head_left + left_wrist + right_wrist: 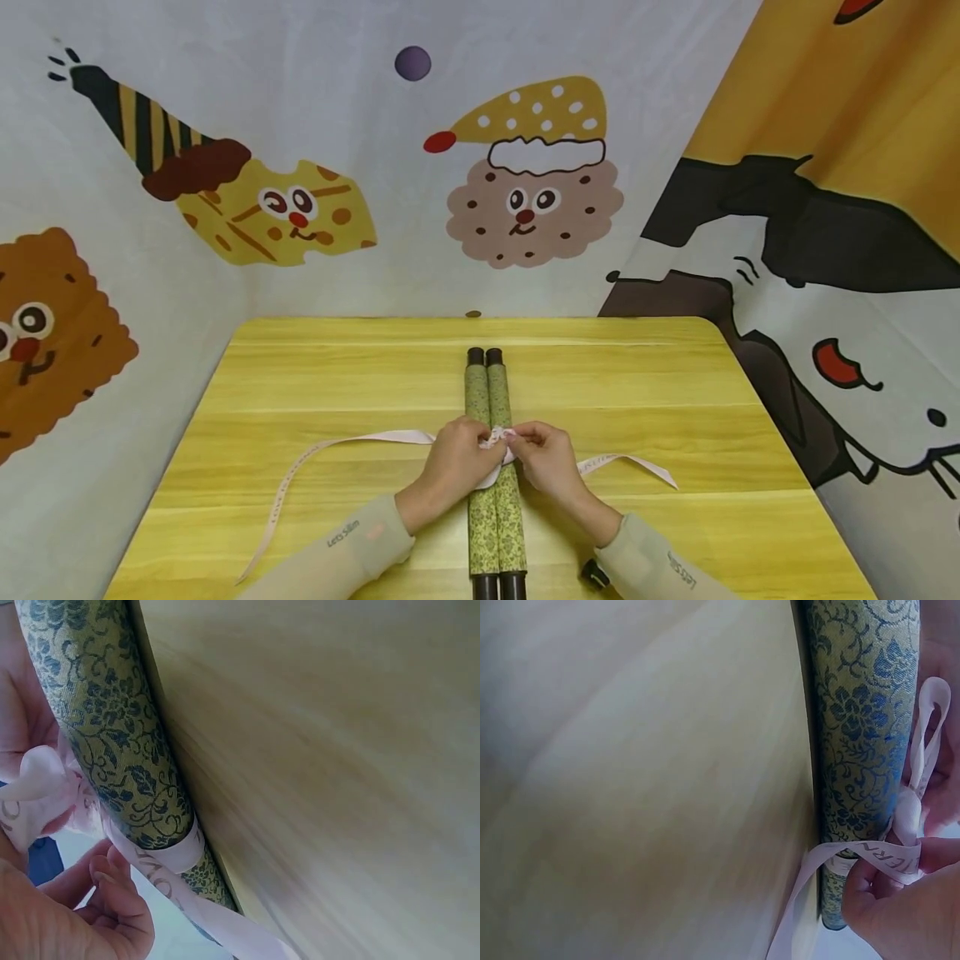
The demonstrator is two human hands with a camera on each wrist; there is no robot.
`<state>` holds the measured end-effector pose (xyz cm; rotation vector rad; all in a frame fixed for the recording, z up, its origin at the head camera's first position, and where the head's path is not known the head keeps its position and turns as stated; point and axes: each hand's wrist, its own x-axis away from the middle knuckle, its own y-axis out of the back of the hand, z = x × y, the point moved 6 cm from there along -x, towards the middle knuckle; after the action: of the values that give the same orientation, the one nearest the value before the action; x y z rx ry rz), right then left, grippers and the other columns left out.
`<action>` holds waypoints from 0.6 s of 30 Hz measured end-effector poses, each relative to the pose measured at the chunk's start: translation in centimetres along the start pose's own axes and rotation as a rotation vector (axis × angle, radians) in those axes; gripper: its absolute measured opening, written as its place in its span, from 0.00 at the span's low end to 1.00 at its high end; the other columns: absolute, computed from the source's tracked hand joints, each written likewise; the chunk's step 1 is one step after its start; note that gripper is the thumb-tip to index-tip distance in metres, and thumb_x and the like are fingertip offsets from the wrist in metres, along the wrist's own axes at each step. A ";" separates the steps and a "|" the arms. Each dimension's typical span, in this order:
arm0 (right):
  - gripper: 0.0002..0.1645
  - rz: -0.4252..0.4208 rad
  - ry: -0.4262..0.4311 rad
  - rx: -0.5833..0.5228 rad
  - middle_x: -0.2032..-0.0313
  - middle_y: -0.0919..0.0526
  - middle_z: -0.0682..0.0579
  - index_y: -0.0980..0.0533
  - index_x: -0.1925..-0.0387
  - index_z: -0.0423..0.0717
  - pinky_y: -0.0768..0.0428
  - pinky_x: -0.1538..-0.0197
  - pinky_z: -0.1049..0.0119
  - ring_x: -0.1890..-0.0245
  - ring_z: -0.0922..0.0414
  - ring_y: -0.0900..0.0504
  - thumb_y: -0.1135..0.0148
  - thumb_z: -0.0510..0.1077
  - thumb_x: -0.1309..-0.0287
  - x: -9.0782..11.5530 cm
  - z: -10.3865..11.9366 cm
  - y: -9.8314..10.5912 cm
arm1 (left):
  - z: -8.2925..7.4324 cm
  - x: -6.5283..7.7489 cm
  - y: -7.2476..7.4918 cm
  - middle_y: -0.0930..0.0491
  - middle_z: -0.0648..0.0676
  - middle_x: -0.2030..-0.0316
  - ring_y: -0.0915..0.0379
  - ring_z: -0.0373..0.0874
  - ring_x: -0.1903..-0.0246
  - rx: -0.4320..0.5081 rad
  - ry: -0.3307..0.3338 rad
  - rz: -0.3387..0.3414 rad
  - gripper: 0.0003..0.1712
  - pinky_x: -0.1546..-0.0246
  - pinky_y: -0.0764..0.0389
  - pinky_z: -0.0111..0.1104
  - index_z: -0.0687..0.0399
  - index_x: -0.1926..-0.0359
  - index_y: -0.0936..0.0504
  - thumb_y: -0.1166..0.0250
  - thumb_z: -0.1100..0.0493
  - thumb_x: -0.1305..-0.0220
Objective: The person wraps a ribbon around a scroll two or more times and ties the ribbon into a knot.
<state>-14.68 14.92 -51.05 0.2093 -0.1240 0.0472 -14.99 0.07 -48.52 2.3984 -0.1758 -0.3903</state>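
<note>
Two rolled scrolls (483,517) in green-gold floral brocade lie side by side, dark knobs at both ends. A pale pink printed ribbon (405,436) wraps round their middle, bunched into a knot with a loop (930,712) on top. From the left, my left hand (456,454) pinches the ribbon at the knot; its curled fingers (124,904) show beside the brocade in the left wrist view. Opposite it, my right hand (551,458) pinches the ribbon between thumb and fingertips, close to the knot. The fingertips partly hide the knot.
One long ribbon tail curves over the wood-grain table (360,358) to the left; a shorter one points right. Beside the right sleeve (652,554) lies a small black object (595,573). A cartoon-printed cloth (360,83) hangs behind the table's far edge.
</note>
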 end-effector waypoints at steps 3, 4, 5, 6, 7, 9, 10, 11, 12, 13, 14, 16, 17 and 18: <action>0.07 0.032 -0.001 -0.017 0.74 0.20 0.33 0.20 0.66 0.31 0.30 0.82 0.74 0.73 0.35 0.25 0.38 0.35 0.44 0.2 0.6 0.0 | 0.0 0.0 -0.2 0.25 0.47 0.81 0.35 0.37 0.82 -0.019 -0.009 0.004 0.09 0.85 0.31 0.25 0.52 0.82 0.19 0.35 0.56 0.48; 0.07 0.038 -0.002 -0.022 0.74 0.20 0.32 0.20 0.66 0.31 0.30 0.82 0.74 0.74 0.34 0.25 0.38 0.35 0.44 0.2 0.6 -0.1 | 0.0 0.0 -0.2 0.25 0.47 0.82 0.35 0.36 0.83 -0.022 -0.014 0.003 0.09 0.86 0.31 0.25 0.52 0.82 0.18 0.35 0.57 0.48; 0.07 0.037 -0.010 -0.025 0.74 0.20 0.33 0.20 0.66 0.31 0.30 0.83 0.74 0.74 0.34 0.25 0.38 0.35 0.44 0.3 0.6 -0.1 | 0.1 0.0 -0.2 0.25 0.47 0.82 0.35 0.36 0.83 -0.023 -0.021 0.001 0.08 0.86 0.31 0.24 0.53 0.81 0.18 0.35 0.58 0.48; 0.06 0.033 -0.018 -0.026 0.75 0.20 0.34 0.20 0.67 0.32 0.31 0.84 0.74 0.75 0.35 0.25 0.37 0.35 0.44 0.2 0.5 -0.1 | 0.0 0.0 -0.2 0.25 0.47 0.82 0.35 0.36 0.83 -0.024 -0.029 -0.002 0.08 0.85 0.31 0.24 0.53 0.81 0.17 0.35 0.59 0.48; 0.06 0.027 -0.026 -0.031 0.75 0.19 0.36 0.20 0.67 0.34 0.32 0.84 0.75 0.76 0.36 0.26 0.37 0.35 0.45 0.2 0.3 -0.1 | 0.0 0.0 -0.1 0.24 0.47 0.82 0.35 0.36 0.83 -0.023 -0.037 -0.007 0.08 0.85 0.30 0.24 0.53 0.81 0.17 0.36 0.60 0.47; 0.04 0.013 -0.037 -0.034 0.76 0.19 0.39 0.19 0.68 0.37 0.33 0.85 0.75 0.78 0.38 0.26 0.35 0.36 0.46 0.2 -0.1 -0.1 | 0.0 0.0 -0.1 0.24 0.47 0.82 0.34 0.36 0.83 -0.022 -0.051 -0.019 0.08 0.85 0.30 0.25 0.53 0.81 0.18 0.36 0.62 0.47; 0.04 0.006 -0.037 -0.028 0.77 0.19 0.41 0.19 0.69 0.39 0.33 0.86 0.75 0.78 0.40 0.26 0.34 0.37 0.46 0.1 -0.3 -0.1 | 0.0 0.0 -0.1 0.24 0.47 0.82 0.34 0.36 0.83 -0.023 -0.055 -0.026 0.08 0.84 0.29 0.25 0.52 0.81 0.18 0.36 0.63 0.47; 0.04 0.002 -0.035 -0.019 0.77 0.19 0.42 0.19 0.69 0.40 0.33 0.86 0.75 0.79 0.42 0.26 0.34 0.37 0.47 0.1 -0.4 -0.1 | 0.0 0.0 -0.1 0.24 0.46 0.82 0.34 0.36 0.82 -0.027 -0.059 -0.034 0.08 0.83 0.28 0.25 0.52 0.81 0.18 0.36 0.63 0.48; 0.04 0.000 -0.028 -0.011 0.78 0.19 0.42 0.18 0.70 0.40 0.34 0.86 0.75 0.81 0.43 0.26 0.33 0.38 0.48 0.0 -0.5 -0.2 | 0.0 0.0 -0.1 0.24 0.46 0.82 0.34 0.35 0.82 -0.027 -0.063 -0.040 0.08 0.82 0.28 0.25 0.52 0.81 0.18 0.36 0.64 0.48; 0.04 -0.001 -0.018 -0.004 0.78 0.18 0.43 0.18 0.70 0.40 0.34 0.87 0.74 0.82 0.45 0.25 0.33 0.39 0.48 0.0 -0.5 -0.2 | 0.0 0.1 -0.1 0.24 0.46 0.82 0.33 0.35 0.82 -0.026 -0.068 -0.047 0.07 0.82 0.27 0.26 0.52 0.81 0.18 0.36 0.64 0.48; 0.05 -0.002 -0.009 0.003 0.78 0.18 0.43 0.18 0.70 0.41 0.34 0.87 0.74 0.83 0.47 0.26 0.32 0.39 0.49 -0.1 -0.5 -0.3 | 0.1 0.2 -0.1 0.24 0.46 0.81 0.33 0.35 0.81 -0.027 -0.073 -0.056 0.07 0.81 0.26 0.26 0.52 0.81 0.18 0.36 0.64 0.49; 0.05 0.001 0.001 0.014 0.79 0.19 0.43 0.18 0.71 0.41 0.34 0.88 0.74 0.86 0.52 0.27 0.32 0.40 0.49 -0.2 -0.4 -0.4 | 0.1 0.3 -0.2 0.24 0.46 0.80 0.32 0.35 0.80 -0.026 -0.088 -0.068 0.06 0.79 0.25 0.26 0.53 0.79 0.18 0.37 0.65 0.49; 0.05 0.004 0.003 0.018 0.80 0.19 0.43 0.18 0.71 0.41 0.35 0.88 0.74 0.87 0.54 0.29 0.32 0.40 0.49 -0.2 -0.4 -0.4 | 0.0 0.4 -0.2 0.24 0.46 0.80 0.32 0.35 0.79 -0.024 -0.098 -0.073 0.05 0.78 0.24 0.26 0.54 0.78 0.18 0.37 0.65 0.49; 0.05 0.007 0.008 0.027 0.80 0.19 0.43 0.18 0.71 0.42 0.35 0.88 0.74 0.88 0.55 0.29 0.32 0.40 0.49 -0.3 -0.3 -0.5 | 0.0 0.4 -0.2 0.23 0.46 0.79 0.31 0.35 0.78 -0.022 -0.107 -0.076 0.05 0.78 0.24 0.26 0.54 0.77 0.18 0.37 0.64 0.48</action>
<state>-14.92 14.49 -51.52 0.2354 -0.1163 0.0564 -14.59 0.10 -48.71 2.3689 -0.1279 -0.5539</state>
